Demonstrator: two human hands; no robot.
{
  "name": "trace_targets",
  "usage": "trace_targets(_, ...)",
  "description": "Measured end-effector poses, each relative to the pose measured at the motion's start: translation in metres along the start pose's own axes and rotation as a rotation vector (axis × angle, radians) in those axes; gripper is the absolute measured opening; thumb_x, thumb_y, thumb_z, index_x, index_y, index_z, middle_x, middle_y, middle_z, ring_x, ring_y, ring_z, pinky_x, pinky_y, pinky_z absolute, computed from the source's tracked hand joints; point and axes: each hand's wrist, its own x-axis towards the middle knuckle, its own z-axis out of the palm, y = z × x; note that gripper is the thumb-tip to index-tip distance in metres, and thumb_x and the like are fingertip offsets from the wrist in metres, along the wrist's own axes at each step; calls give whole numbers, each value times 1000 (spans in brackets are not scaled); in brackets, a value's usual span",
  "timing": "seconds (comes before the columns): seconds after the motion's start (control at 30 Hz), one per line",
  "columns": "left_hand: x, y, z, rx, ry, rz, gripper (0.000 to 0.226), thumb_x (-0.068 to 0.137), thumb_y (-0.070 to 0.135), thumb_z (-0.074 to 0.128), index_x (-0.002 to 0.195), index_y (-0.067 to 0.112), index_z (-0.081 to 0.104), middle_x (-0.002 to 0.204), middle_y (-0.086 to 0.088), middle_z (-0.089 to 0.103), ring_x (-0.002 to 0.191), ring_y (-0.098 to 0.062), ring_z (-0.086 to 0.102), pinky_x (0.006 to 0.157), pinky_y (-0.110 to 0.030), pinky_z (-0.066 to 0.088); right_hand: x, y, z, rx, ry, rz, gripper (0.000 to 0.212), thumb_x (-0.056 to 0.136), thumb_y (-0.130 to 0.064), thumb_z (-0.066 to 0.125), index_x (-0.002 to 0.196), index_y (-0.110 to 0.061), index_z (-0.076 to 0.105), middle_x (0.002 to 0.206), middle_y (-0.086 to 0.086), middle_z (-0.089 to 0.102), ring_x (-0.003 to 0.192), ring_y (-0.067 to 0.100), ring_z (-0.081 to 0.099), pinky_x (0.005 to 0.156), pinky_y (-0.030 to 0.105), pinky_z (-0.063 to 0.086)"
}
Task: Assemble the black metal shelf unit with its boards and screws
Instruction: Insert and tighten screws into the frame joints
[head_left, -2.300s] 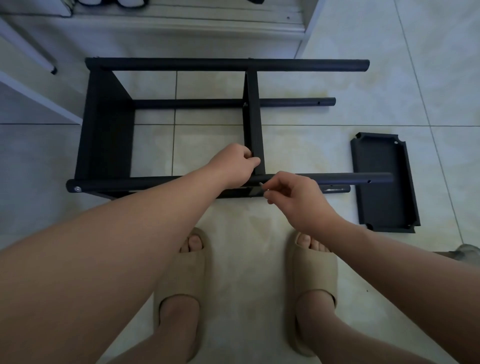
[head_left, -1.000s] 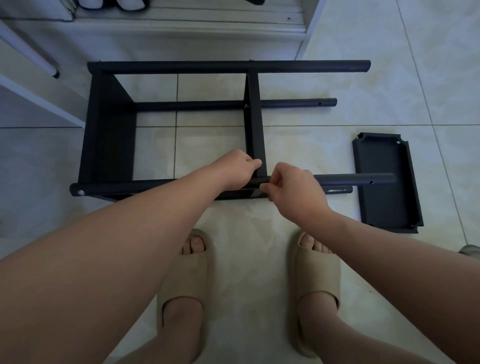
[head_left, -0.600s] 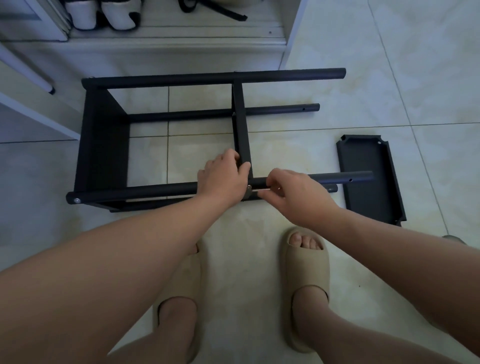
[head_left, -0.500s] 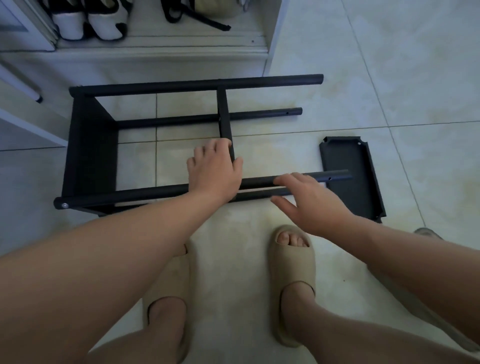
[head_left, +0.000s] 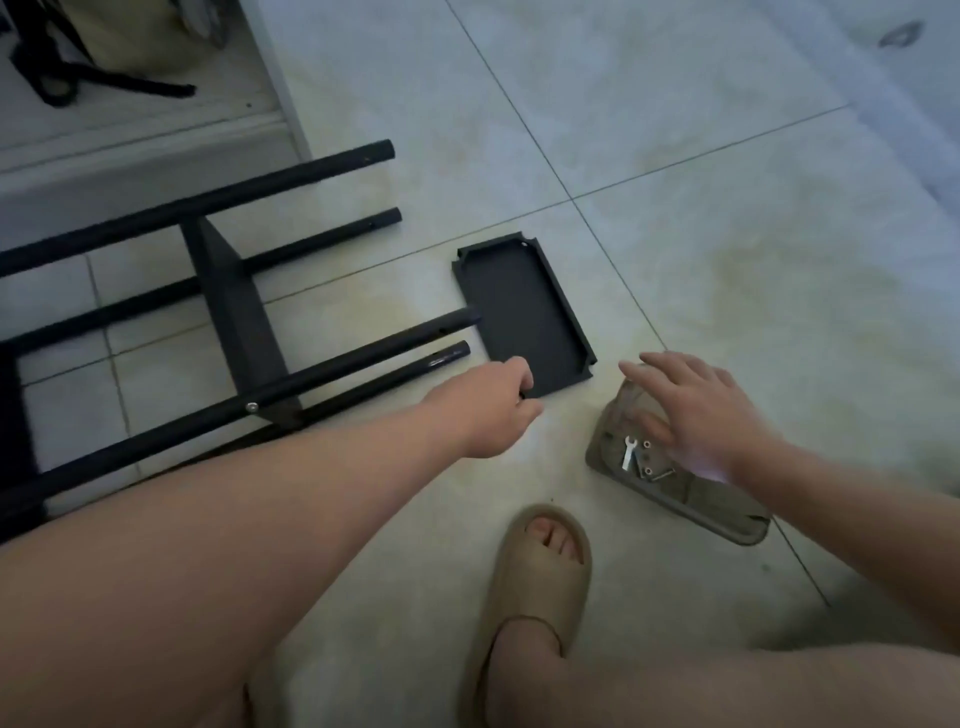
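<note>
The black shelf frame (head_left: 260, 332) lies on its side on the tiled floor (head_left: 675, 182). The left hand (head_left: 488, 410) is curled at the near corner of the loose black board (head_left: 524, 317); whether it grips is unclear. The right hand (head_left: 696, 410) spreads its fingers over an olive slipper (head_left: 691, 499) carrying a small wrench (head_left: 628, 452) and screws (head_left: 647, 457).

A room in a home, seen from above. Pale, glossy square floor tiles (head_left: 727, 156) with thin dark grout lines cover the ground. A low white cabinet (head_left: 130, 161) stands open at the upper left, with black bag straps (head_left: 130, 83) lying inside. One foot wears a beige foam slide sandal (head_left: 540, 571).
</note>
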Motion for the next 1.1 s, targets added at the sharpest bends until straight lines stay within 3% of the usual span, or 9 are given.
trace_targets(0.13,25,30,57,-160,-121,-98,45,102,45,45,141,22,43,134,-2,56,112,-23,58,98,-40,48,-26,25,33,116,97,35,53,94,-34,63,145,-20,54,133,10,60,120,39,56,95,51,46)
trace_targets(0.23,38,46,92,-332,-113,-199,46,103,42,46,144,22,41,133,-4,58,110,-22,57,93,-35,45,-35,41,59,157,77,46,44,93,-28,68,134,-16,62,117,10,64,105,39,62,86,48,51)
trace_targets(0.4,64,66,128,-495,-95,-274,45,103,36,47,145,21,43,128,-8,62,111,-30,61,95,-38,48,-21,56,94,258,-110,152,37,101,-38,54,135,-23,58,123,3,60,116,30,56,89,40,49)
trace_targets(0.57,77,72,146,-576,-35,-308,30,104,28,47,133,22,51,116,-12,66,104,-33,64,81,-38,49,6,65,125,357,-234,276,35,101,-30,52,134,-21,58,128,10,60,119,34,57,89,39,48)
trace_targets(0.8,86,62,154,-588,-41,-280,23,104,30,48,127,28,51,87,5,59,85,-17,63,66,-28,43,35,72,153,337,-178,356,34,99,-17,51,133,-16,57,124,15,57,111,41,59,86,47,53)
trace_targets(0.97,85,62,152,-623,-50,-268,25,104,29,49,129,28,52,90,0,66,83,-17,65,72,-30,49,45,80,164,365,-196,338,34,97,-9,55,131,-12,56,125,17,57,113,40,58,87,45,51)
trace_targets(1.1,84,64,153,-641,-56,-279,27,104,29,49,130,27,52,87,3,63,82,-15,63,67,-27,44,45,81,162,404,-209,366,29,94,-11,58,122,-8,60,121,19,59,110,41,59,87,45,52)
